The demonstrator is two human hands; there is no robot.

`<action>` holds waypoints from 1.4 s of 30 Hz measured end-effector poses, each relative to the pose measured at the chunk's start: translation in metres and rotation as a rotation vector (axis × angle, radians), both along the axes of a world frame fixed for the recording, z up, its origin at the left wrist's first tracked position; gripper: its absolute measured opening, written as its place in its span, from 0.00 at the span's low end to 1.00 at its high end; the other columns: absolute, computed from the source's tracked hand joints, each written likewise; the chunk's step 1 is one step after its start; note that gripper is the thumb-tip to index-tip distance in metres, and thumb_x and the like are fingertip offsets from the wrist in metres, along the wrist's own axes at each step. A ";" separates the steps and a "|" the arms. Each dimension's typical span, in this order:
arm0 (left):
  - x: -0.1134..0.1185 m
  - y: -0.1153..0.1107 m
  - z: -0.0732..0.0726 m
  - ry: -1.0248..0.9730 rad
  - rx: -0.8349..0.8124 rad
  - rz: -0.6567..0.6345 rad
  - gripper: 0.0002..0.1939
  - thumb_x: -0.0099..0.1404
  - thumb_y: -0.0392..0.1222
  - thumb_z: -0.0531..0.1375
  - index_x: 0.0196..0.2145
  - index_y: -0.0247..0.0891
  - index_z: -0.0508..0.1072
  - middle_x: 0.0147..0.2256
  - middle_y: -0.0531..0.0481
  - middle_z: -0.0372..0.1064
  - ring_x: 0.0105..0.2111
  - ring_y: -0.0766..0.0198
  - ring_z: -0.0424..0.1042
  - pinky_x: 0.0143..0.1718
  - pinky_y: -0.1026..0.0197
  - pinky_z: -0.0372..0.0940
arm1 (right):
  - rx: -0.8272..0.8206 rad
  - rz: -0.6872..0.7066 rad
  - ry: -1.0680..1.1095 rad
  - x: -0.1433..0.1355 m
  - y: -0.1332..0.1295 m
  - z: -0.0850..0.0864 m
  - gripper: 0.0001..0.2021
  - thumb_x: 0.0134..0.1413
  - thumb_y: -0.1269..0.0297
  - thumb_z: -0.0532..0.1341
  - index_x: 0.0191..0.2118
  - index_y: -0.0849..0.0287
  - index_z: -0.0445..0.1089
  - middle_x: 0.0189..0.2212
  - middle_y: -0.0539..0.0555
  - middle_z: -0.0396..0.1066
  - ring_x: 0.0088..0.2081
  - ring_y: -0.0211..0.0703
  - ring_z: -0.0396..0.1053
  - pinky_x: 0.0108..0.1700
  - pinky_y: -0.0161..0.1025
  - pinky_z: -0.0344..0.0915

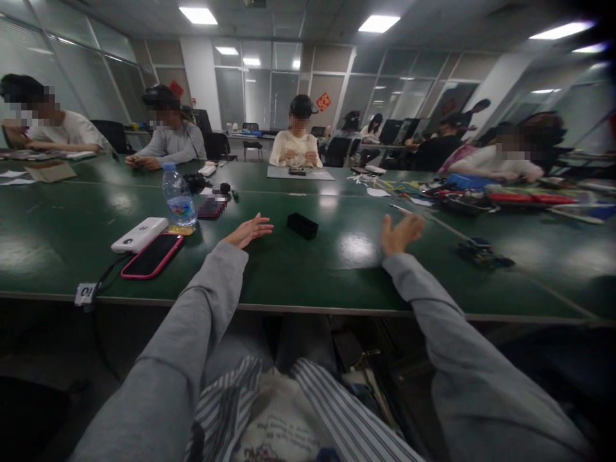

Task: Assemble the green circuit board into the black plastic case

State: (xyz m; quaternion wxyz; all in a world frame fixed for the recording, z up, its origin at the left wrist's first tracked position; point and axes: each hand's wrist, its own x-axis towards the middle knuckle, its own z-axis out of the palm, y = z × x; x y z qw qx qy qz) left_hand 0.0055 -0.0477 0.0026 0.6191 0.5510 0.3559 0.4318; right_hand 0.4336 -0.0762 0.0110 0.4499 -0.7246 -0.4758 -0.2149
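Note:
A small black box (302, 226) lies on the green table (283, 276), between my two hands and touching neither. Just left of it, my left hand (249, 231) is held over the table with its fingers stretched out and nothing in them. My right hand (402, 233) is farther off on the box's right side, somewhat blurred, its fingers spread and holding nothing. Past the right hand's fingers, a thin pale stick-like item (400, 209) rests on the table.
To the left are a white power bank (140, 235), a pink-edged phone (153, 255) and a water bottle (179, 199). A small dark device (484, 253) sits at right, with cables and tools (481, 192) behind it. Several people sit around the table.

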 end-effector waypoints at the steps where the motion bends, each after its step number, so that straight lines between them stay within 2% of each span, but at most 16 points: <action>1: 0.000 0.000 0.000 0.004 0.001 0.002 0.32 0.63 0.61 0.52 0.53 0.33 0.65 0.50 0.36 0.69 0.50 0.51 0.69 0.53 0.51 0.59 | -0.016 0.122 0.030 -0.032 0.014 -0.007 0.23 0.61 0.52 0.49 0.54 0.65 0.60 0.51 0.70 0.56 0.55 0.56 0.53 0.51 0.55 0.54; 3: 0.001 0.001 0.000 0.014 0.009 0.005 0.31 0.63 0.61 0.52 0.53 0.33 0.65 0.50 0.36 0.69 0.51 0.51 0.68 0.53 0.51 0.59 | -0.105 0.341 0.079 -0.095 0.037 -0.020 0.23 0.60 0.51 0.51 0.51 0.64 0.62 0.50 0.67 0.59 0.54 0.55 0.55 0.53 0.54 0.55; 5: 0.001 0.001 -0.001 0.025 0.016 0.010 0.31 0.63 0.61 0.52 0.53 0.33 0.66 0.50 0.36 0.69 0.51 0.51 0.68 0.53 0.50 0.59 | -0.239 0.451 0.170 -0.144 0.050 -0.030 0.22 0.60 0.50 0.50 0.45 0.64 0.67 0.47 0.67 0.61 0.52 0.56 0.58 0.52 0.56 0.56; 8: 0.003 0.001 0.000 0.034 0.019 0.016 0.31 0.63 0.61 0.52 0.52 0.33 0.66 0.49 0.36 0.69 0.51 0.50 0.69 0.53 0.50 0.59 | -0.348 0.535 0.204 -0.172 0.055 -0.036 0.20 0.59 0.48 0.52 0.37 0.61 0.69 0.39 0.63 0.67 0.47 0.55 0.63 0.50 0.55 0.59; 10: 0.004 0.000 0.001 0.031 0.020 0.024 0.30 0.62 0.61 0.53 0.52 0.33 0.67 0.48 0.36 0.70 0.50 0.50 0.70 0.52 0.50 0.60 | -0.367 0.607 0.192 -0.171 0.052 -0.036 0.20 0.57 0.46 0.53 0.36 0.59 0.69 0.35 0.59 0.69 0.43 0.51 0.66 0.47 0.50 0.62; 13: 0.005 0.000 0.001 0.008 0.006 0.058 0.28 0.62 0.59 0.55 0.49 0.33 0.69 0.45 0.38 0.72 0.46 0.53 0.72 0.50 0.52 0.62 | -0.387 0.779 0.151 -0.167 0.041 -0.032 0.22 0.55 0.43 0.56 0.43 0.57 0.67 0.36 0.56 0.70 0.39 0.47 0.68 0.43 0.45 0.65; 16: 0.005 0.003 -0.002 -0.039 -0.020 0.121 0.23 0.62 0.55 0.57 0.45 0.32 0.71 0.38 0.41 0.74 0.38 0.60 0.74 0.44 0.57 0.65 | -0.380 0.934 -0.048 -0.173 0.029 -0.029 0.27 0.49 0.45 0.62 0.51 0.55 0.62 0.43 0.56 0.68 0.44 0.49 0.67 0.46 0.47 0.65; 19: 0.004 0.006 -0.005 -0.095 -0.034 0.180 0.17 0.62 0.50 0.60 0.39 0.31 0.72 0.28 0.48 0.71 0.27 0.68 0.71 0.34 0.64 0.66 | -0.332 1.019 -0.236 -0.182 0.022 -0.029 0.32 0.48 0.46 0.64 0.56 0.54 0.59 0.47 0.58 0.65 0.49 0.53 0.63 0.51 0.51 0.62; 23: 0.004 0.007 -0.006 -0.137 -0.040 0.211 0.14 0.60 0.46 0.62 0.36 0.31 0.72 0.24 0.53 0.66 0.21 0.74 0.67 0.26 0.69 0.63 | -0.248 0.973 -0.147 -0.185 0.025 -0.032 0.31 0.52 0.40 0.57 0.56 0.56 0.58 0.46 0.60 0.63 0.49 0.54 0.62 0.53 0.53 0.61; 26: 0.003 0.007 -0.005 -0.136 -0.047 0.204 0.13 0.60 0.45 0.62 0.36 0.31 0.72 0.25 0.52 0.67 0.22 0.73 0.67 0.26 0.68 0.63 | -0.271 0.945 -0.070 -0.182 0.031 -0.036 0.27 0.54 0.39 0.55 0.49 0.56 0.63 0.41 0.59 0.64 0.46 0.53 0.63 0.51 0.54 0.62; 28: 0.003 0.007 -0.005 -0.133 -0.048 0.200 0.12 0.61 0.44 0.61 0.36 0.31 0.72 0.26 0.51 0.67 0.23 0.73 0.68 0.27 0.68 0.64 | -0.272 0.963 -0.061 -0.182 0.032 -0.036 0.25 0.53 0.40 0.56 0.46 0.56 0.63 0.40 0.58 0.63 0.45 0.52 0.63 0.50 0.53 0.63; 31: 0.003 0.008 -0.006 -0.132 -0.041 0.205 0.10 0.62 0.43 0.60 0.36 0.31 0.72 0.26 0.51 0.67 0.24 0.72 0.69 0.28 0.67 0.64 | -0.203 0.993 -0.099 -0.182 0.030 -0.034 0.23 0.51 0.46 0.62 0.46 0.56 0.60 0.43 0.58 0.61 0.46 0.52 0.62 0.50 0.53 0.63; 34: 0.003 0.009 -0.007 -0.137 -0.033 0.213 0.10 0.62 0.42 0.61 0.36 0.31 0.72 0.27 0.51 0.68 0.24 0.72 0.69 0.28 0.67 0.64 | -0.177 1.002 -0.160 -0.182 0.026 -0.031 0.25 0.46 0.53 0.66 0.47 0.57 0.58 0.45 0.59 0.59 0.47 0.53 0.61 0.50 0.52 0.63; 37: 0.003 0.009 -0.007 -0.133 -0.034 0.217 0.10 0.61 0.41 0.61 0.37 0.31 0.72 0.27 0.50 0.68 0.24 0.73 0.68 0.29 0.67 0.64 | -0.174 1.002 -0.163 -0.183 0.024 -0.031 0.29 0.45 0.52 0.67 0.49 0.57 0.56 0.47 0.61 0.58 0.48 0.54 0.61 0.50 0.53 0.63; 39: 0.003 0.008 -0.006 -0.131 -0.036 0.219 0.09 0.61 0.40 0.61 0.37 0.31 0.72 0.27 0.51 0.68 0.24 0.73 0.68 0.29 0.67 0.64 | -0.210 1.015 -0.120 -0.184 0.025 -0.033 0.29 0.48 0.52 0.65 0.52 0.56 0.54 0.47 0.60 0.60 0.48 0.53 0.63 0.51 0.52 0.63; 42: 0.004 0.004 -0.004 -0.132 -0.033 0.216 0.08 0.62 0.39 0.60 0.36 0.31 0.72 0.27 0.51 0.68 0.24 0.73 0.68 0.30 0.67 0.65 | -0.330 1.020 -0.088 -0.185 0.026 -0.033 0.25 0.52 0.53 0.63 0.52 0.54 0.56 0.44 0.58 0.65 0.45 0.52 0.66 0.48 0.51 0.65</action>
